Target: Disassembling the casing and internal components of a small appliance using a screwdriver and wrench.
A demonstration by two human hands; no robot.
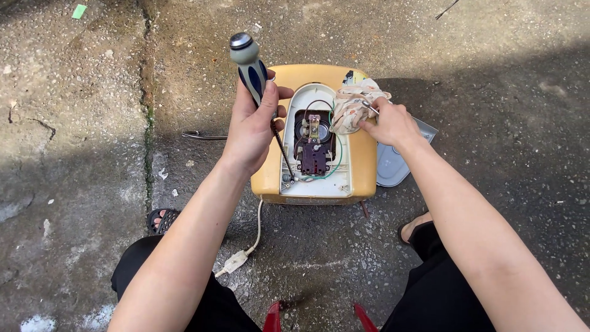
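Head view: the left hand (252, 123) is wrapped around a screwdriver (255, 74), handle toward 12 o'clock, shaft slanting to 5 o'clock into the opened yellow appliance (362, 166) on the concrete floor (80, 123). The right hand (393, 123) pinches a patterned cloth (353, 107) at the switch compartment's (314, 147) 2 o'clock edge. A grey cover (390, 169) lies at 3 o'clock.

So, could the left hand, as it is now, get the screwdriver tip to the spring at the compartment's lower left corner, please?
Probably yes: the left hand holds the screwdriver with its shaft pointing at the spring, with nothing covering it.
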